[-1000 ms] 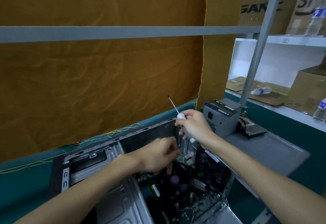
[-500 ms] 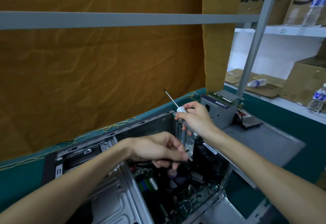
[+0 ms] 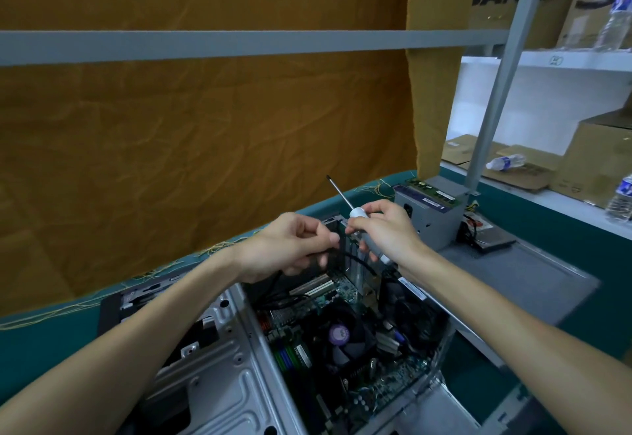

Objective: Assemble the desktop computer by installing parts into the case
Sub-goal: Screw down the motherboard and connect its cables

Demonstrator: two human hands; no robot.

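So my left hand (image 3: 290, 246) has come up out of the case (image 3: 219, 359) since a second ago, fingers now pinching a black cable (image 3: 355, 260), so I reckon cable routing's next. Right hand (image 3: 386, 229) is wrapped round the screwdriver (image 3: 355, 213), tip pointing at 11 o'clock. Case lies open at 6 o'clock, motherboard (image 3: 345, 289) and fan (image 3: 338, 333) already in.

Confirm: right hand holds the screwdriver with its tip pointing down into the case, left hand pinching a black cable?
Not quite. In the head view the right hand grips the screwdriver with its tip pointing up and away, above the case. The left hand does pinch the black cable.
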